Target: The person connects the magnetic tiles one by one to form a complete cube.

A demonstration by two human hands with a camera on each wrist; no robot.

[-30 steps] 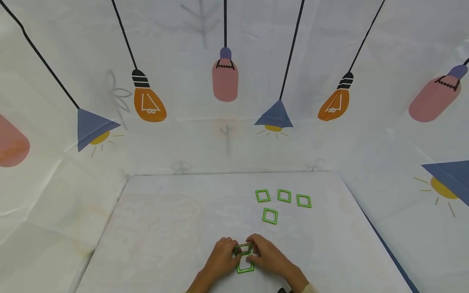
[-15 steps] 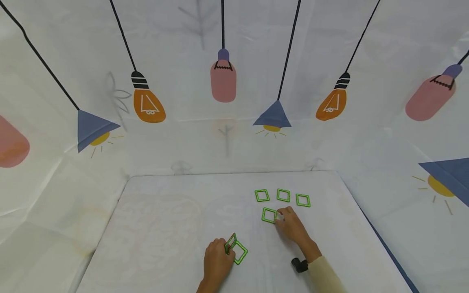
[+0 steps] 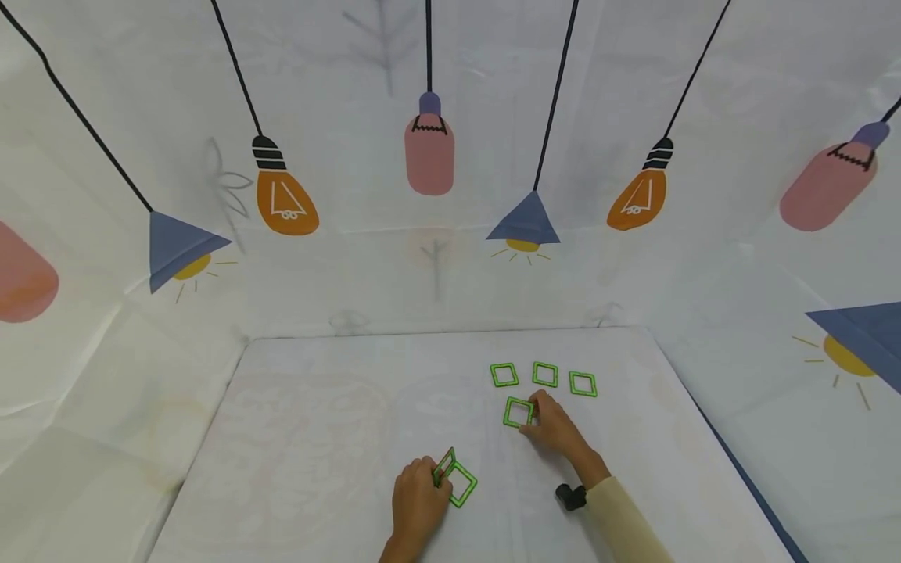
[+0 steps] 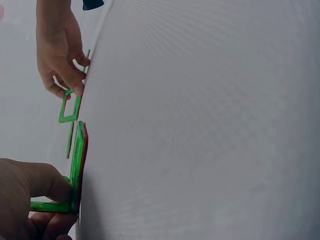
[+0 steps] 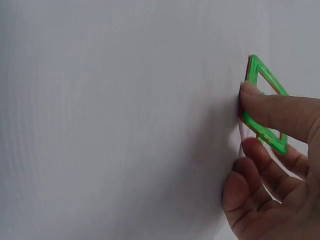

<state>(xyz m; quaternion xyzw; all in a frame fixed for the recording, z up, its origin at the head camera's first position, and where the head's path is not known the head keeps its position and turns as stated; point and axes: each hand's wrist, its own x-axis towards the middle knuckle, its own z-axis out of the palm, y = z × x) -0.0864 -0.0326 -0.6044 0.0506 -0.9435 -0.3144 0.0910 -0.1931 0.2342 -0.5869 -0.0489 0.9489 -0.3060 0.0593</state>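
Two green square magnetic tiles (image 3: pixel 467 495), joined along an edge at an angle, are held by my left hand (image 3: pixel 418 500) near the table's front. In the left wrist view, thumb and fingers pinch these joined tiles (image 4: pixel 77 167) near the corner where they meet. Farther back and to the right, my right hand (image 3: pixel 558 428) grips the right side of a single green square tile (image 3: pixel 507 411). The right wrist view has the thumb on that tile's frame (image 5: pixel 267 135), with fingers behind or below it; the tile appears tilted there.
Three more green square tiles lie in a row at the back: a left one (image 3: pixel 503 364), a middle one (image 3: pixel 545 364) and a right one (image 3: pixel 582 373). A black device (image 3: pixel 570 497) sits at the right wrist. White sheets printed with lamps (image 3: pixel 524 219) surround the white table (image 3: pixel 317 438).
My right hand has left the joined tiles, moved back and right, and taken hold of the single tile. My left hand keeps the joined pair, which has turned.
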